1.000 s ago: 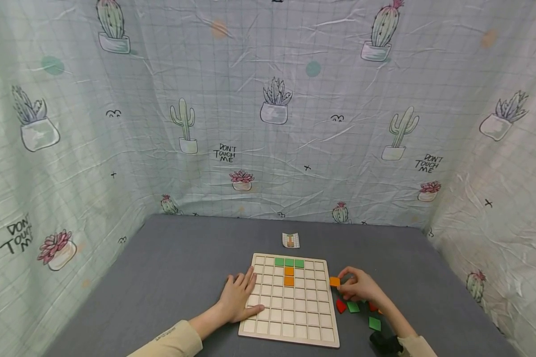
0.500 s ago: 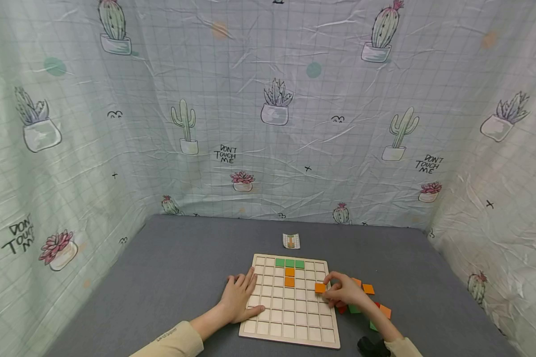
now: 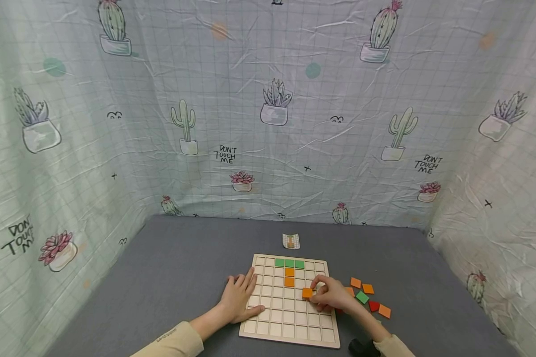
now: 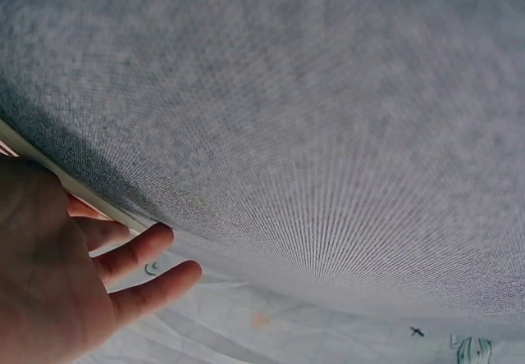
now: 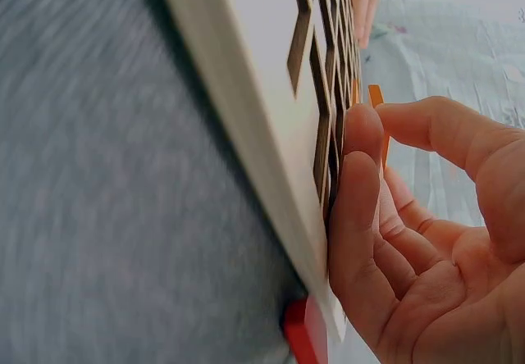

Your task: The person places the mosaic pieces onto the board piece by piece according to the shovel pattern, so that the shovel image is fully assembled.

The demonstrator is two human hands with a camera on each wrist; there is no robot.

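A wooden grid board (image 3: 275, 329) lies on the grey table. Three green square tiles (image 3: 290, 263) fill cells in its top row, and two orange tiles (image 3: 289, 276) run down below the middle one. My left hand (image 3: 238, 300) rests on the board's left edge, fingers spread. Over the board's right half, my right hand (image 3: 330, 296) pinches an orange square tile (image 3: 307, 293) between thumb and fingers. In the right wrist view that orange tile (image 5: 376, 96) is seen edge-on, tilted above the cells.
Loose orange tiles (image 3: 368, 288), a green tile (image 3: 362, 297) and a red piece (image 3: 373, 306) lie on the table right of the board. Behind the board is a small printed pattern card (image 3: 291, 241). A cactus-print curtain (image 3: 268, 173) surrounds the table.
My right hand has carried the orange tile leftward from beside the board's right edge to over its cells, uncovering loose pieces on the right. My left hand stays in place.
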